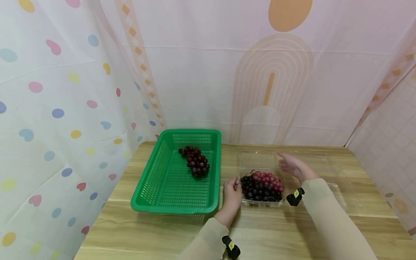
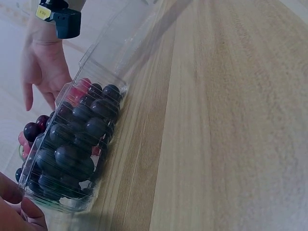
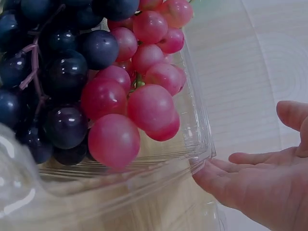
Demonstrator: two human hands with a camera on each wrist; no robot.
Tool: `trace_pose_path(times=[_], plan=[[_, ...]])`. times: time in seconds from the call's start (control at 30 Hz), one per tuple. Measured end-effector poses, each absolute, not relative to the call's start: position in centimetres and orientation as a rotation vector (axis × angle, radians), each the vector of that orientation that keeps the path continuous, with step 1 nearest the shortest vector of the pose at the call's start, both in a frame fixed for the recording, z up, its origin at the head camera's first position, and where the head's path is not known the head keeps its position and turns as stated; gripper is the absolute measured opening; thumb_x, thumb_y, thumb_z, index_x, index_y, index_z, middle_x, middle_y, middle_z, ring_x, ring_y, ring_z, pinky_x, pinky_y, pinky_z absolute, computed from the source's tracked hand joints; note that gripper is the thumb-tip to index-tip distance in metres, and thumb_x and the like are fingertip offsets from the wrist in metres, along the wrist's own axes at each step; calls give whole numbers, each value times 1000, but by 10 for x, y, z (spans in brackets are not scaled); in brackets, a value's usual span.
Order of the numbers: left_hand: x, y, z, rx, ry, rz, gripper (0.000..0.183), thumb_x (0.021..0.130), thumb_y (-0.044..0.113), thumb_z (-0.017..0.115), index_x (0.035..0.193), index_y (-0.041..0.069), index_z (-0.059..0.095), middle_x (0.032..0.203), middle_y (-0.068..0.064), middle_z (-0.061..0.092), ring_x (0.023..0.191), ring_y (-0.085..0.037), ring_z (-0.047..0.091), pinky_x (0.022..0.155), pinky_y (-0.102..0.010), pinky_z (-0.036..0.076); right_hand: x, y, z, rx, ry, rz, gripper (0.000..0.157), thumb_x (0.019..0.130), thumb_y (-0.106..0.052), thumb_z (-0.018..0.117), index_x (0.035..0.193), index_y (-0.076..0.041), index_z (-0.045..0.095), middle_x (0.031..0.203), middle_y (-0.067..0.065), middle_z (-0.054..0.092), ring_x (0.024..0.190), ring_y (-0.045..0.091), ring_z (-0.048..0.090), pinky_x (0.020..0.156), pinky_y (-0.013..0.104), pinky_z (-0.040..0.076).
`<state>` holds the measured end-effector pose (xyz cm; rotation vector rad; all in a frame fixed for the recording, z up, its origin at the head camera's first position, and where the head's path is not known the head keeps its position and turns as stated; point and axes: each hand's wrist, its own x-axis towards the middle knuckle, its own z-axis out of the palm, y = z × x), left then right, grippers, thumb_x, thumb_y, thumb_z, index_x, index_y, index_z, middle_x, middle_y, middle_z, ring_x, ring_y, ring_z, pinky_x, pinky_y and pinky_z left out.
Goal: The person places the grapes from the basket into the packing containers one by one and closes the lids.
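Note:
A hinged clear plastic box [image 1: 264, 203] sits on the table and holds black grapes [image 1: 258, 191] and pink-red grapes [image 1: 267, 177]. At its left side, the thumb and fingers of my left hand [image 1: 232, 193] pinch the rim near a corner. My right hand [image 1: 294, 166] reaches over the back right of the box, fingers straight and palm facing inward. In the right wrist view, the fingertips [image 3: 204, 173] of that hand overlap the box's corner. The raised clear lid [image 1: 256, 159] leans back behind the grapes.
Left of the box stands a green plastic basket [image 1: 175, 209] with a dark red grape bunch [image 1: 196, 162] inside. More clear plastic packaging [image 1: 339, 191] lies on the right, partly behind my right arm. A patterned curtain [image 1: 195, 83] hangs behind the wooden table [image 1: 152, 234].

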<state>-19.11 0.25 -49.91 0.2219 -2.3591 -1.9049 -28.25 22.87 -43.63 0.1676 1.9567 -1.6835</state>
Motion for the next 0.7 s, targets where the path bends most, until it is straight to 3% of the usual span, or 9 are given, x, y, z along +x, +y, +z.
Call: trace_pose_path(times=[0.7], plan=[[-193,4,-501,220,-2320,-1899,35,89,-11,53,123,-11,56,92,-10,51,81,-12,49,70,-20,45,-280,234,-433,92,2083,-1830,64,104,-28,26,148,6,-8,152,32,9,140,44,16,115,48,18]])
